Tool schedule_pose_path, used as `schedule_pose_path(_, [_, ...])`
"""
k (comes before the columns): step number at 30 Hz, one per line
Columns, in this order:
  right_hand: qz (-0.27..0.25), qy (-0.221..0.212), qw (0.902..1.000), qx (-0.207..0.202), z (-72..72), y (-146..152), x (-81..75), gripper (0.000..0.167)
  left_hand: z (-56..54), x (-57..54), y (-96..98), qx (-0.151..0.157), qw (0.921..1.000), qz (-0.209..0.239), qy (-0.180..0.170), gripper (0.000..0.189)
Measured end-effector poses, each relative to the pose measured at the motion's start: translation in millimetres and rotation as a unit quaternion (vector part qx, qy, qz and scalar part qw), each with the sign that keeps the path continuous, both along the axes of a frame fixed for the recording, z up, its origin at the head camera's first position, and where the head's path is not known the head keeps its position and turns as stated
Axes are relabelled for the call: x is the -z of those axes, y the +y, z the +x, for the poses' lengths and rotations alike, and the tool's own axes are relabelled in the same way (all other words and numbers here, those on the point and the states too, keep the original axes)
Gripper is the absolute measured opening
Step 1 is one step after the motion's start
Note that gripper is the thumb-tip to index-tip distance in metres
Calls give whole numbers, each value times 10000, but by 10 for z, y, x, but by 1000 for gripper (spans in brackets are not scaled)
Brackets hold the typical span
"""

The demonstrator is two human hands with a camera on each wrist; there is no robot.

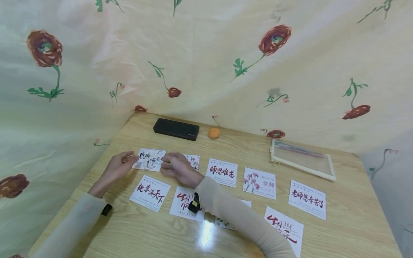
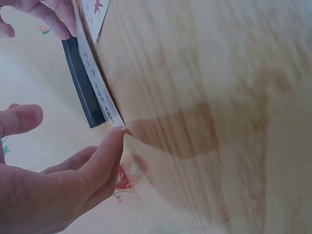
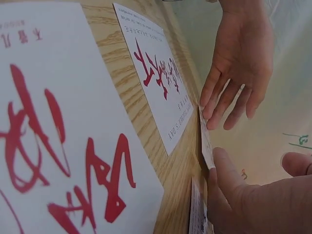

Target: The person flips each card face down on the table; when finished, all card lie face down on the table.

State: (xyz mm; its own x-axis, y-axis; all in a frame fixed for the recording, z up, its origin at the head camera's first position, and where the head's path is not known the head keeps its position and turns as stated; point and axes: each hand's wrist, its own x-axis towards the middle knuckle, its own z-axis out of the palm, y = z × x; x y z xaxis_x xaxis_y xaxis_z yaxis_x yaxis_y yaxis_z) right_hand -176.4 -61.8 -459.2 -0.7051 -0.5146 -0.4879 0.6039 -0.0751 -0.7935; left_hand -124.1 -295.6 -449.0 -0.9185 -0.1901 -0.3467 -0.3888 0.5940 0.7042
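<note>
A white greeting card (image 1: 150, 159) with black brush lettering lies at the far left of the table, between my two hands. My left hand (image 1: 119, 165) touches its left edge with the fingertips; in the left wrist view the fingers (image 2: 105, 161) are fairly straight and the thumb stands apart. At the opposite edge, my right hand (image 1: 180, 170) touches the card with its fingers, its thumb also away from it in the right wrist view. Behind the right hand, a card with pink flowers (image 1: 193, 161) is partly covered. A red-lettered card (image 1: 150, 193) lies just in front.
Several more cards are spread in rows, including a red-lettered one (image 1: 222, 172) and a pink-flowered one (image 1: 259, 182). At the back are a black case (image 1: 176, 129), a small orange object (image 1: 213, 133) and a white-framed mesh pouch (image 1: 303, 159). A floral curtain (image 1: 206, 64) surrounds the table (image 1: 135, 236).
</note>
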Motion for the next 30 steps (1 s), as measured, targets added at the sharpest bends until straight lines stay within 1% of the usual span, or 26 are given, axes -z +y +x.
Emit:
schedule_pose_path(3, [-32,118,9999,-40,-6,-11,-3,48,-6,-3,4,-36,10000,-2,-60,74])
schedule_pose_path(6, [-55,282,9996,-32,-20,-24,-18,51,-14,-7,22,26,9999,-13,-103,81])
schedule_pose_path(8, [-88,366,9993,17,-32,-32,-21,50,-16,-20,47,154,9998,-29,-108,89])
schedule_pose_path(11, [-201,442,9988,74,-48,-47,-27,42,-15,-46,103,397,9992,-46,-88,99])
schedule_pose_path(14, [-281,470,9985,79,-58,-64,-29,37,-7,-73,163,638,9980,-30,-37,103])
schedule_pose_path(17, [-271,506,9983,62,-60,-83,-41,35,-6,-78,210,770,9970,56,4,101])
schedule_pose_path(20, [-213,603,9979,54,-56,-114,-35,32,-1,-70,244,832,9965,110,55,98])
schedule_pose_path(23, [-163,652,9977,99,-52,-148,0,34,17,-78,260,918,9953,302,108,92])
schedule_pose_path(27, [-41,613,9981,73,-49,-177,54,40,54,-129,260,1064,9927,509,262,81])
schedule_pose_path(30, [81,547,9985,-12,-50,-184,76,50,75,-177,259,1122,9903,614,544,72])
